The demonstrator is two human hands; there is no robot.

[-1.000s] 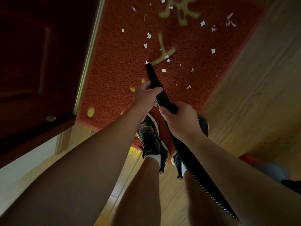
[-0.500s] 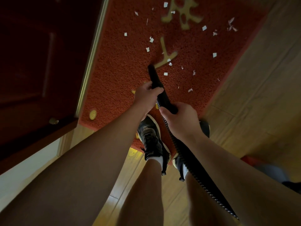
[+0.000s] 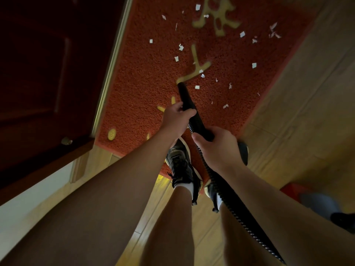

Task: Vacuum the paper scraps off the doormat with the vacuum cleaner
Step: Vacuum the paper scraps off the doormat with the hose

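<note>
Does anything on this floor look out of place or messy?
Yes: small white paper scraps lie scattered over the red textured doormat, mostly beyond and to the right of the black vacuum nozzle. Nothing looks damaged.

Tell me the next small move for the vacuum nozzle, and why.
Probably swing the nozzle tip slightly right, onto the nearest paper scrap. The tip sits at the doormat just left of that scrap, with more scraps beyond; the left hand grips the nozzle and the right hand the hose, so a small pivot should do.
</note>
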